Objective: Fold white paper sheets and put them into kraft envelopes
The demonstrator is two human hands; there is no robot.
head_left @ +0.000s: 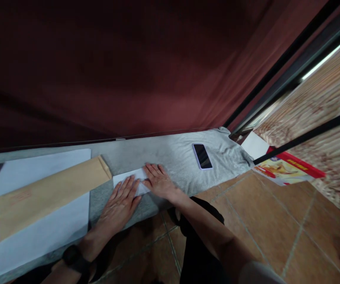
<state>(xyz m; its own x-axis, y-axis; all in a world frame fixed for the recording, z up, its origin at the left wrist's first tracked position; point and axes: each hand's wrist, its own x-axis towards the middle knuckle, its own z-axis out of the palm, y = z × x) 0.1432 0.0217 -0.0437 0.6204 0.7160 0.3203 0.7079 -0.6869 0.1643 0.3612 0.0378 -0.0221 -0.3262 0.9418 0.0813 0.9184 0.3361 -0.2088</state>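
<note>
A small piece of white paper (134, 174), seemingly folded, lies on the grey cloth-covered surface. My left hand (121, 203) rests flat over its left part, fingers stretched out. On its right end lies my right hand (158, 181), also flat with the fingers extended. Both palms face down, and they hide much of the paper. Just left of it, a brown paper envelope (51, 193) lies slantwise across a large white sheet (75, 161).
A phone (202, 156) lies face up on the grey cloth (181, 150) to the right. Behind hangs a dark red curtain (146, 79). At the right stand black metal bars (306, 136) and a red-and-yellow box (288, 165) on the tiled floor (264, 209).
</note>
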